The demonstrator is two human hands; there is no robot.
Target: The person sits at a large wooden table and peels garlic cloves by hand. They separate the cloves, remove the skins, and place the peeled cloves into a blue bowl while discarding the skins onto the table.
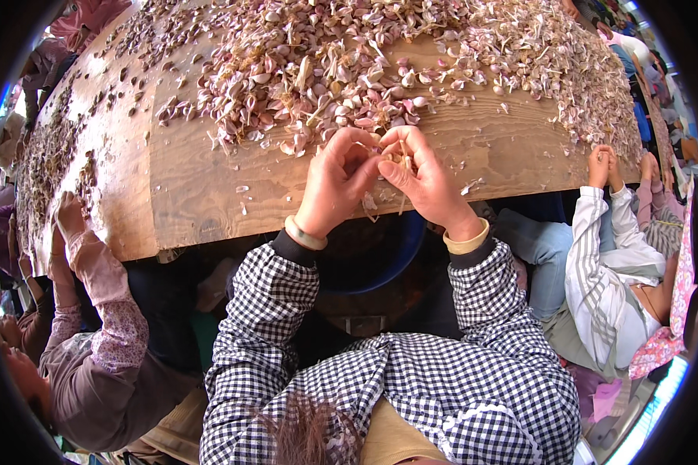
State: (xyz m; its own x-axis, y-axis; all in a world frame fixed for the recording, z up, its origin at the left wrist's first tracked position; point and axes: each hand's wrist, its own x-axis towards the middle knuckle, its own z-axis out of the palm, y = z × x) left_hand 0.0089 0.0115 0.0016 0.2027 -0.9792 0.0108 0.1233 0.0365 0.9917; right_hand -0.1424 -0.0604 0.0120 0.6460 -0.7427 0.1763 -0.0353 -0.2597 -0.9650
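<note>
My left hand (338, 183) and my right hand (427, 177) meet over the near edge of a wooden table (209, 192). Between their fingertips they hold a piece of garlic (406, 158) with a thin dry stem; its exact shape is partly hidden by the fingers. Just beyond the hands lies a broad heap of pinkish garlic cloves (320, 87), mixed with dry skins and stalks. A few flakes of skin (242, 189) lie on the wood by my left hand. Below the hands, under the table's edge, is a blue tub (404, 261) with a dark inside.
More loose cloves and skins (581, 75) cover the table at the right, and darker cloves (52, 139) lie at the left. A co-worker in a brown top (99, 401) sits at the left, another in a white jacket (605, 290) at the right, both with hands at the table.
</note>
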